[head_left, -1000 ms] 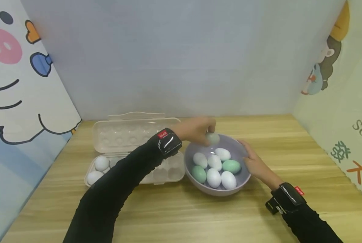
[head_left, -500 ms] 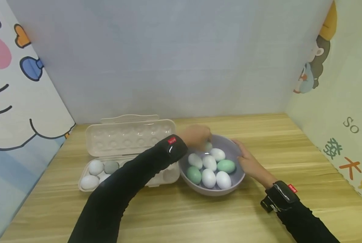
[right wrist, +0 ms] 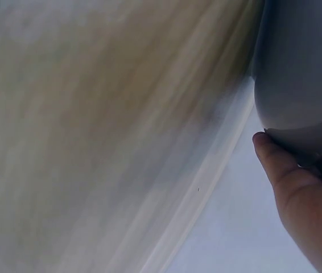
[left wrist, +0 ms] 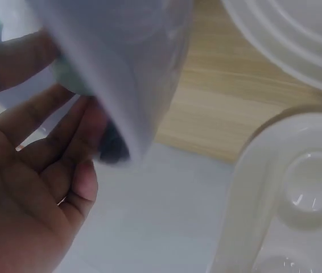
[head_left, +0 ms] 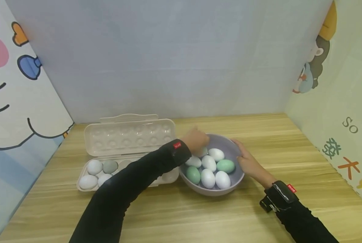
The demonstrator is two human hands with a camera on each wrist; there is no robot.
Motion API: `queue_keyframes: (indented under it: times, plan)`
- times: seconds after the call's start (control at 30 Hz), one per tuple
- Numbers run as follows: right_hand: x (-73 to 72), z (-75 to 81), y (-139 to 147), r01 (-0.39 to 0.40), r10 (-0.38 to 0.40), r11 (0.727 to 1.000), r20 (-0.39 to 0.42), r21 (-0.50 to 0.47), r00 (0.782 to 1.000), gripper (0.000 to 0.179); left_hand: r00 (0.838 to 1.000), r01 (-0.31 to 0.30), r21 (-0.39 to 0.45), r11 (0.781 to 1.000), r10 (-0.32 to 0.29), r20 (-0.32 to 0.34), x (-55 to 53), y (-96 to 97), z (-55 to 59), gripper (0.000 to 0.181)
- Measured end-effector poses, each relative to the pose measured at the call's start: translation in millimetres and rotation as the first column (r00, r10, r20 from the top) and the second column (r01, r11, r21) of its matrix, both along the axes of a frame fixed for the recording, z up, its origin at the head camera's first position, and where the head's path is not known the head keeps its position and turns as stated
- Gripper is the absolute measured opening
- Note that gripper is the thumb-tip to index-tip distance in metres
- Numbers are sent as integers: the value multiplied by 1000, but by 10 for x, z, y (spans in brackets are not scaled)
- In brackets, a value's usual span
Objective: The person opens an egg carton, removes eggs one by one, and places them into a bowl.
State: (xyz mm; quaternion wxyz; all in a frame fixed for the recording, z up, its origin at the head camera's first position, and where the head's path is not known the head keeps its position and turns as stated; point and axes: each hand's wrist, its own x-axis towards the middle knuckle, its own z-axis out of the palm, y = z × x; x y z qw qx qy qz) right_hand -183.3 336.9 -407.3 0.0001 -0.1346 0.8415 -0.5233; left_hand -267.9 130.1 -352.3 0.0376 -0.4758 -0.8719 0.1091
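My left hand (head_left: 196, 140) reaches over the left rim of a purple-grey bowl (head_left: 212, 192). Its thumb and fingers pinch a pale green egg (left wrist: 73, 77), low inside the bowl wall in the left wrist view. Several white eggs (head_left: 208, 178) lie in the bowl, with a greener egg (head_left: 226, 166) at the right and another green egg (head_left: 193, 175) at the left. At the bowl's right side, my right hand (head_left: 250, 163) grips the rim. In the right wrist view a digit of the right hand (right wrist: 309, 196) presses against the bowl's outer wall.
Left of the bowl lies an open clear plastic egg carton (head_left: 129, 135), its lid toward the back wall. White eggs (head_left: 88, 182) and a grey-green egg (head_left: 110, 166) sit in its left end. My left sleeve (head_left: 132, 185) crosses over the carton's tray.
My left hand has lowered with the pale green egg, from above the bowl's back to inside its left side. My right hand has kept its hold on the rim.
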Motion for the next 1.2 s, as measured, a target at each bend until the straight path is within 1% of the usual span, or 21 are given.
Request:
queue_keyframes:
  times: [0.1, 0.13, 0.23, 0.3, 0.37, 0.47, 0.5, 0.53, 0.57, 0.63, 0.67, 0.73, 0.77, 0.83, 0.9, 0.97, 1.03, 1.07, 1.13, 1.17, 1.2]
  plan:
    - [-7, 1, -40, -8, 8, 1000, -10, 4, 1000, 60, 999, -29, 9, 1000, 29, 23, 22, -34, -39, 11]
    - [-9, -1, -51, -10, 10, 1000, -11, 4, 1000, 60, 999, -35, 6, 999, 35, 22, 26, -46, -50, 11]
    - [-22, -9, -82, -21, 21, 1000, -12, 4, 1000, 60, 996, -66, 8, 998, 65, 58, 46, -86, -51, 12]
    - [-24, -16, -96, -25, 25, 1000, -4, 2, 1000, 61, 992, -79, 24, 997, 76, 100, 54, -124, -19, 10]
    - [-25, -17, -106, -29, 29, 1000, 1, 9, 1000, 61, 986, -97, 65, 993, 87, 146, 49, -184, 45, 7]
    - [-21, -3, -110, -32, 32, 999, 8, 15, 999, 62, 972, -114, 138, 984, 82, 220, 16, -341, 213, 8]
    - [-22, 4, -108, -32, 32, 999, 8, 19, 999, 62, 969, -118, 162, 980, 78, 233, 6, -414, 277, 10]
    - [-22, 13, -108, -31, 31, 999, 4, 24, 1000, 62, 960, -142, 180, 973, 91, 264, 6, -495, 349, 14]
    - [-23, 21, -106, -31, 31, 999, 5, 26, 1000, 62, 960, -144, 193, 971, 89, 266, 6, -589, 412, 18]
    - [-26, 34, -100, -30, 30, 999, 3, 30, 1000, 62, 954, -166, 217, 962, 101, 281, 24, -791, 531, 25]
    - [-25, 39, -94, -29, 29, 999, 5, 34, 1000, 62, 954, -170, 234, 957, 100, 282, 46, -900, 577, 27]
    - [-22, 47, -83, -27, 27, 999, 1, 42, 1000, 63, 952, -196, 252, 947, 123, 279, 91, -1123, 652, 29]
    - [-20, 49, -75, -28, 28, 999, 2, 43, 1000, 63, 955, -197, 269, 943, 123, 269, 105, -1237, 669, 28]
    - [-13, 50, -58, -27, 27, 999, 9, 46, 1000, 63, 950, -218, 287, 933, 137, 279, 124, -1461, 674, 26]
    - [-3, 51, -39, -27, 27, 999, 11, 45, 1000, 64, 943, -253, 271, 929, 175, 283, 140, -1675, 654, 25]
    - [9, 54, -25, -27, 27, 999, 15, 42, 1000, 64, 938, -277, 241, 930, 208, 276, 152, -1871, 615, 22]
    - [20, 58, -15, -27, 26, 999, 12, 39, 1000, 64, 927, -310, 178, 934, 255, 276, 173, -2038, 568, 20]
    - [24, 59, -12, -27, 27, 999, 12, 37, 1000, 64, 916, -334, 143, 932, 284, 283, 192, -2107, 549, 19]
    - [27, 59, -11, -25, 25, 999, 9, 38, 1000, 64, 887, -381, 64, 922, 345, 305, 217, -2225, 488, 16]
    - [29, 56, -12, -26, 25, 999, 10, 37, 1000, 63, 867, -411, 22, 911, 383, 320, 227, -2277, 449, 15]
    - [27, 53, -13, -26, 26, 999, 10, 40, 1000, 63, 841, -444, -15, 896, 423, 338, 244, -2319, 414, 15]
